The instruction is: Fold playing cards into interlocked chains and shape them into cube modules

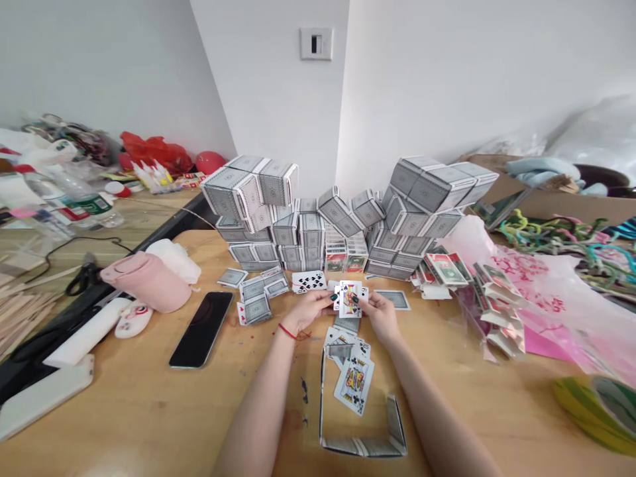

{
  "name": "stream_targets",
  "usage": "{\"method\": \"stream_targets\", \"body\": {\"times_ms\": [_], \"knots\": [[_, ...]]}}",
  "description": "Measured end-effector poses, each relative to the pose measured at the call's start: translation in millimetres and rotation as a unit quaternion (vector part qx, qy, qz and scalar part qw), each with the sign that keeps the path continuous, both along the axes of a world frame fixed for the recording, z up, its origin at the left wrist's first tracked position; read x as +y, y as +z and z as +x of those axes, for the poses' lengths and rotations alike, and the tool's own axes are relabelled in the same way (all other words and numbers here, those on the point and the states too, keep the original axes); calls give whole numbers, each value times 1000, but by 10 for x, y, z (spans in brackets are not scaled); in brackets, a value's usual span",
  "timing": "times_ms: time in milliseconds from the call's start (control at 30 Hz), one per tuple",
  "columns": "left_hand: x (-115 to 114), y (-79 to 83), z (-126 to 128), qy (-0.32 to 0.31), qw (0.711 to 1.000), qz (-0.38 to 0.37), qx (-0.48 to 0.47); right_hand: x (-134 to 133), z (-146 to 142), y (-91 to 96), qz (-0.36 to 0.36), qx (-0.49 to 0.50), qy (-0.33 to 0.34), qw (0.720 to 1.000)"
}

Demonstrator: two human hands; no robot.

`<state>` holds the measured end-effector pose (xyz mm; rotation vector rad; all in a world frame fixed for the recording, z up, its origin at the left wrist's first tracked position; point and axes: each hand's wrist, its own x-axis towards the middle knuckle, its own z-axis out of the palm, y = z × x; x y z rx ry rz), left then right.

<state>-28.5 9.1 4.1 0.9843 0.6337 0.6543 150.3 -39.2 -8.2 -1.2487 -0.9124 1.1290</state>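
Between both hands are a few playing cards (350, 296), face side toward me, a court card in front. My left hand (317, 309) pinches their left edge, and my right hand (378, 311) grips the right edge with its thumb on the face. Just below lie loose cards, a king of clubs (355, 383) on top, partly inside a frame of folded cards (365, 446) standing on edge. Beyond my left hand sits a face-up spade card (308, 281). Near it is a pile of face-down cards (259, 289). Another face-down card (397, 300) lies past my right hand.
Stacked blocks of folded cards (308, 232) stand against the wall, with card boxes (444, 270) at their right. A phone (201, 330) and a pink cup-like object (146, 279) lie left. Pink plastic (541, 291) and a tape roll (599, 407) are at right.
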Motion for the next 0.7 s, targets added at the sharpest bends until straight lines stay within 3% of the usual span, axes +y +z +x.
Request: {"method": "stream_targets", "body": {"times_ms": [700], "knots": [[-33,2,107,31,999,10,20,8,13,-112,8,-1,-28,1000]]}}
